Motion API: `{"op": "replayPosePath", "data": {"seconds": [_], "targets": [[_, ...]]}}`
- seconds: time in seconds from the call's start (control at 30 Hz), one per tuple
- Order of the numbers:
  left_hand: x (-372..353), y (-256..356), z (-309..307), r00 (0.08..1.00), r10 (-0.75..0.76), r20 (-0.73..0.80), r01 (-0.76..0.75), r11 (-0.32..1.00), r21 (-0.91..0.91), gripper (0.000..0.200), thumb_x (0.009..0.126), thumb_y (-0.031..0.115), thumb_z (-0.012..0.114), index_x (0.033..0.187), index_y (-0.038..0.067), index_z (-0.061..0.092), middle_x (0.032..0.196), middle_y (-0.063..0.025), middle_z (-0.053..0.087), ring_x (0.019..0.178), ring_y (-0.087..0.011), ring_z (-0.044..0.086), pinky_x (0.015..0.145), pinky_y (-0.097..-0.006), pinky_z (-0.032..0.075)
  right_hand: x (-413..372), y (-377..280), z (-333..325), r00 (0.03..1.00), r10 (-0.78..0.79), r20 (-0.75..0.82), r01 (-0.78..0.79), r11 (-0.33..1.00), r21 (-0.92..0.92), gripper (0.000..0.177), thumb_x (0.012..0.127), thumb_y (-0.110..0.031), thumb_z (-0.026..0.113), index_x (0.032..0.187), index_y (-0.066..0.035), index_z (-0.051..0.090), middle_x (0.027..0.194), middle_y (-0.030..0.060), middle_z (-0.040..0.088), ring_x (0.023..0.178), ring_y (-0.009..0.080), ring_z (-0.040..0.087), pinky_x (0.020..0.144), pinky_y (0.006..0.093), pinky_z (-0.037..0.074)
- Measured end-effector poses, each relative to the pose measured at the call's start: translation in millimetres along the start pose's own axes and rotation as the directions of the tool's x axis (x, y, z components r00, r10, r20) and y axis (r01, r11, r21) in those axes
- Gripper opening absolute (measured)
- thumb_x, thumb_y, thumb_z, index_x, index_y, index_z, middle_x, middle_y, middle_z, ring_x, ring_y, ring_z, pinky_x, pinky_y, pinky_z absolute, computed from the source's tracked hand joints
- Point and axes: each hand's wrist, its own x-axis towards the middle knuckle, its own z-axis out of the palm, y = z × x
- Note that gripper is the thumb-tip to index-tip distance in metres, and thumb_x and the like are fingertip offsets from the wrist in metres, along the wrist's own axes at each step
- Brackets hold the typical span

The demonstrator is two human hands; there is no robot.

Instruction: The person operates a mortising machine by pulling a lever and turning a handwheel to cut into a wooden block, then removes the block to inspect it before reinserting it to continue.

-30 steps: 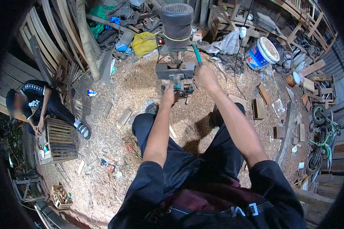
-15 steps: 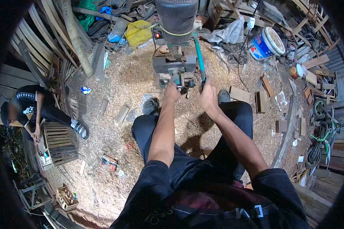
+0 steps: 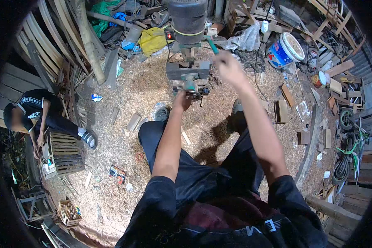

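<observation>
In front of me stands an upright machine with a dark motor housing [image 3: 187, 25] and a block-like vise or fixture [image 3: 188, 71] below it; it looks like a drill press or mortiser. My left hand [image 3: 182, 100] is closed at a small handwheel [image 3: 193, 95] on the near side of the fixture. My right hand [image 3: 228, 68], slightly blurred, grips the end of a green lever [image 3: 212, 44] that reaches out from the machine's right side. What the fixture clamps, if anything, I cannot make out.
Wood shavings cover the floor [image 3: 136, 91]. At left a seated person [image 3: 37, 111] leans by a slatted crate [image 3: 66, 153]. A paint bucket [image 3: 286, 49], wood offcuts [image 3: 282, 111] and a small motorbike [image 3: 349, 149] are at right. A cable [image 3: 257, 58] hangs behind my right hand.
My right hand has moved up and away from me with the lever, which now looks shorter. My left hand stays at the handwheel, slightly shifted. The view has tilted a little.
</observation>
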Motion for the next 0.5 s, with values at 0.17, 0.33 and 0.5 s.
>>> {"op": "replayPosePath", "data": {"seconds": [0.17, 0.33, 0.5], "targets": [[-37, 23, -9, 0.999, 0.019, -0.045, 0.016, 0.749, 0.662, 0.05, 0.085, 0.026, 0.055, 0.127, -0.001, 0.048, 0.117, -0.0251, 0.06, 0.109, -0.0398, 0.058, 0.094, -0.0457, 0.048, 102, -53, -70, 0.926, -0.056, -0.372, 0.064, 0.998, 0.009, 0.043, 0.089, -0.035, 0.06, 0.116, -0.002, 0.058, 0.107, 0.0233, 0.065, 0.102, 0.0361, 0.062, 0.087, 0.0419, 0.048], [-71, 80, -10, 0.981, -0.187, -0.043, 0.159, 0.673, 0.722, 0.05, 0.083, 0.024, 0.062, 0.126, 0.0, 0.052, 0.119, -0.0248, 0.06, 0.11, -0.0369, 0.059, 0.093, -0.0438, 0.05, 162, 0, -64, 0.938, 0.004, -0.348, 0.129, 0.924, 0.359, 0.056, 0.093, -0.039, 0.057, 0.131, 0.001, 0.046, 0.126, 0.018, 0.057, 0.113, 0.0271, 0.055, 0.095, 0.0356, 0.043], [-69, 60, 0, 0.988, -0.137, -0.073, 0.147, 0.668, 0.729, 0.028, 0.08, 0.019, 0.066, 0.1, 0.0, 0.066, 0.104, -0.0246, 0.065, 0.098, -0.0386, 0.064, 0.086, -0.0461, 0.052, 65, 48, 16, 0.987, 0.139, -0.087, -0.102, 0.935, 0.34, 0.043, 0.092, -0.033, 0.059, 0.119, 0.0, 0.058, 0.122, 0.0159, 0.06, 0.106, 0.0242, 0.059, 0.092, 0.037, 0.047]]}}
